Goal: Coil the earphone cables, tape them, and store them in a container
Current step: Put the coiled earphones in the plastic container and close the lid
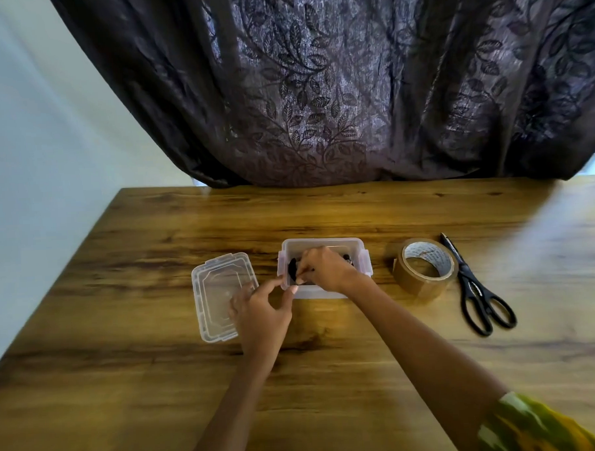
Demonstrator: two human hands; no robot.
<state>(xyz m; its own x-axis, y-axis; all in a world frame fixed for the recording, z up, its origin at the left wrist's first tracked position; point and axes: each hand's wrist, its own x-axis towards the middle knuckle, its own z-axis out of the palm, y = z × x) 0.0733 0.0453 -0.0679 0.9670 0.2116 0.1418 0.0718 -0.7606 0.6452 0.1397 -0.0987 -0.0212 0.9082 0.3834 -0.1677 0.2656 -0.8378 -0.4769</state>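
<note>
A small clear plastic container (356, 248) stands open at the middle of the wooden table. Inside it lies a black coiled earphone cable (293, 269), mostly hidden by my right hand (323, 270), which reaches into the box and pinches the coil. My left hand (260, 310) is at the container's near left corner, thumb and forefinger touching its rim and wall. The container's clear lid (212, 297) lies flat just to the left, partly under my left hand.
A roll of brown packing tape (424, 271) stands right of the container, with black scissors (476, 289) beside it. A dark patterned curtain (317, 88) hangs behind the table's far edge. The table's left edge (63, 269) runs diagonally beside a pale wall.
</note>
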